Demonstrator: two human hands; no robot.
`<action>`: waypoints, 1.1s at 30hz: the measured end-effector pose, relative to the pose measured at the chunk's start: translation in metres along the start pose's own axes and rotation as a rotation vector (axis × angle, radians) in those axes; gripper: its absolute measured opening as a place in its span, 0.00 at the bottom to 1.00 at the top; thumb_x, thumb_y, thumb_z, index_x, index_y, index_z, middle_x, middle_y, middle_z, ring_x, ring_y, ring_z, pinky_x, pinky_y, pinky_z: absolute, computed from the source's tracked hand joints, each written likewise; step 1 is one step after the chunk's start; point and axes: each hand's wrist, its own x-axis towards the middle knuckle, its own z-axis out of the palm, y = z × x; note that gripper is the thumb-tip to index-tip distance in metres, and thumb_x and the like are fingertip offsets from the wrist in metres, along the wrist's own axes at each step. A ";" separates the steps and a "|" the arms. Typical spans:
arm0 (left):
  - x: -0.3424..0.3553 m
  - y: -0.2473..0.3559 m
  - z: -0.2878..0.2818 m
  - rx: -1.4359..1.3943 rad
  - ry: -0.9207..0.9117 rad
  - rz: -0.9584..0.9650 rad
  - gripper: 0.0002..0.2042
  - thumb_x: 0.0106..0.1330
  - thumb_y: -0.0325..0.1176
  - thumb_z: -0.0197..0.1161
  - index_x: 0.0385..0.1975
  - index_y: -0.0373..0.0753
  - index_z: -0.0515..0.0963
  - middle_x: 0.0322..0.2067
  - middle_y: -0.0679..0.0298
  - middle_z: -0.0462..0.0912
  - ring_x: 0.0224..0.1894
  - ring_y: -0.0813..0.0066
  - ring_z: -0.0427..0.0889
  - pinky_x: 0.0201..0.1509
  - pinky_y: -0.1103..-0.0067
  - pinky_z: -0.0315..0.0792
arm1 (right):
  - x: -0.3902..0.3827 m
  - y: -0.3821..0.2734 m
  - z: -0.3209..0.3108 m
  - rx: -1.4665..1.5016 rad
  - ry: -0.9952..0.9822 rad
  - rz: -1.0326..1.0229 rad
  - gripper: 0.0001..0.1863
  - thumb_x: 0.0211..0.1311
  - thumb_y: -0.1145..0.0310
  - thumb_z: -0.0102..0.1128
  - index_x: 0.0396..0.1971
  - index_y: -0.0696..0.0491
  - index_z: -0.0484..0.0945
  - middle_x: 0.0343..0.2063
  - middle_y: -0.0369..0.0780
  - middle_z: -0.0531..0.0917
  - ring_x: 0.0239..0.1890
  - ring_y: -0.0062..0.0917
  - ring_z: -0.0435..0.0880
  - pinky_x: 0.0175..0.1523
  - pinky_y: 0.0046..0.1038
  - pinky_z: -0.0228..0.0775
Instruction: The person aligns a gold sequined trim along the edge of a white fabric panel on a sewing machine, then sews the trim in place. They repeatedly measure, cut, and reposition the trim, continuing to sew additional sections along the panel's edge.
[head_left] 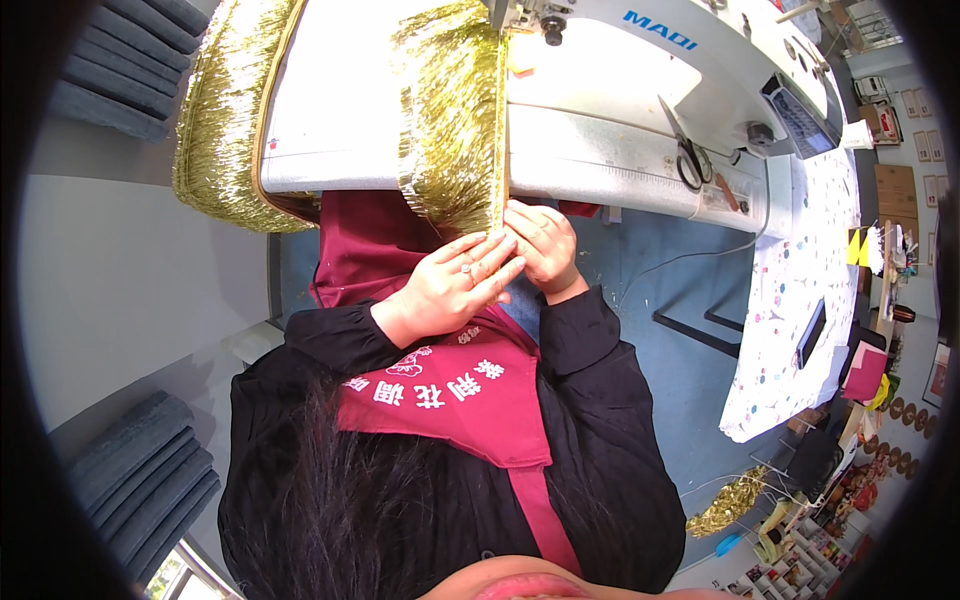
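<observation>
A gold metallic fringe (450, 120) with a flat band along its right side runs from under the sewing machine (640, 55) over the front edge of the white table (600, 165). Just past that edge, my right hand (543, 243) pinches the near end of the band, fingers curled. My left hand (452, 283), wearing a ring, meets it there with its fingers pressed together on the same end. Both sets of fingertips touch and hide the strip between them.
Black-handled scissors (690, 163) lie on the table to the right. A second length of gold fringe (225, 110) hangs over the table's left end. Further right, a side table with a patterned cloth (780, 350) bears a dark phone (811, 335). A cable (690, 258) droops below the table.
</observation>
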 end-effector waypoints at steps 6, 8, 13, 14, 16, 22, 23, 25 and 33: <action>0.008 -0.002 -0.005 -0.005 -0.020 0.017 0.25 0.65 0.41 0.65 0.62 0.42 0.78 0.66 0.56 0.76 0.67 0.61 0.76 0.70 0.65 0.70 | 0.010 0.004 0.001 0.141 -0.011 0.036 0.13 0.55 0.71 0.66 0.41 0.58 0.85 0.49 0.42 0.87 0.47 0.36 0.88 0.55 0.38 0.78; 0.013 -0.004 -0.011 -0.037 -0.063 -0.006 0.25 0.67 0.41 0.64 0.64 0.45 0.77 0.64 0.58 0.76 0.67 0.60 0.76 0.67 0.64 0.71 | 0.018 0.010 0.001 0.213 -0.094 0.019 0.13 0.55 0.72 0.66 0.42 0.58 0.86 0.47 0.42 0.88 0.45 0.36 0.88 0.53 0.38 0.79; 0.043 -0.062 -0.046 -0.535 -0.612 -0.284 0.23 0.64 0.35 0.63 0.61 0.45 0.79 0.52 0.54 0.79 0.50 0.55 0.84 0.52 0.68 0.79 | 0.027 0.015 -0.003 0.260 -0.159 -0.006 0.17 0.46 0.79 0.70 0.40 0.60 0.86 0.46 0.44 0.88 0.42 0.37 0.89 0.48 0.35 0.83; 0.054 -0.096 -0.058 -0.372 -0.506 -0.146 0.21 0.61 0.30 0.65 0.56 0.44 0.82 0.43 0.55 0.82 0.40 0.54 0.84 0.45 0.67 0.80 | 0.026 0.015 -0.005 0.225 -0.194 -0.017 0.16 0.46 0.79 0.70 0.39 0.61 0.86 0.46 0.45 0.88 0.41 0.38 0.89 0.48 0.36 0.82; 0.104 -0.185 -0.069 -0.317 -0.506 -0.314 0.19 0.56 0.19 0.63 0.48 0.42 0.85 0.33 0.55 0.86 0.42 0.59 0.87 0.46 0.70 0.81 | 0.026 0.013 -0.006 0.196 -0.212 -0.012 0.15 0.46 0.79 0.71 0.38 0.62 0.86 0.47 0.47 0.88 0.42 0.39 0.89 0.48 0.38 0.81; 0.238 -0.342 -0.036 -0.405 -0.336 -0.235 0.18 0.66 0.25 0.62 0.56 0.39 0.81 0.42 0.53 0.88 0.42 0.63 0.87 0.48 0.69 0.80 | 0.030 0.003 0.000 0.118 -0.249 0.049 0.13 0.50 0.81 0.71 0.39 0.61 0.85 0.47 0.46 0.88 0.42 0.38 0.89 0.48 0.36 0.82; 0.249 -0.348 -0.026 -0.447 -0.384 -0.223 0.19 0.65 0.25 0.62 0.56 0.39 0.81 0.43 0.52 0.88 0.44 0.61 0.87 0.49 0.68 0.79 | 0.031 0.002 0.001 0.116 -0.254 0.063 0.13 0.50 0.82 0.71 0.38 0.62 0.85 0.47 0.46 0.88 0.42 0.38 0.89 0.48 0.36 0.83; 0.261 -0.352 -0.008 -0.185 -0.495 -0.036 0.16 0.65 0.35 0.68 0.52 0.41 0.81 0.45 0.59 0.89 0.49 0.59 0.86 0.52 0.65 0.77 | 0.032 -0.002 0.002 0.090 -0.257 0.087 0.12 0.51 0.82 0.72 0.38 0.62 0.85 0.46 0.46 0.88 0.42 0.38 0.89 0.47 0.36 0.83; 0.259 -0.369 0.017 -0.121 -0.576 0.071 0.07 0.66 0.31 0.63 0.38 0.34 0.79 0.43 0.58 0.81 0.49 0.55 0.82 0.54 0.65 0.75 | 0.030 -0.002 0.001 0.019 -0.281 0.128 0.11 0.51 0.80 0.72 0.37 0.61 0.85 0.46 0.45 0.88 0.43 0.38 0.89 0.47 0.35 0.81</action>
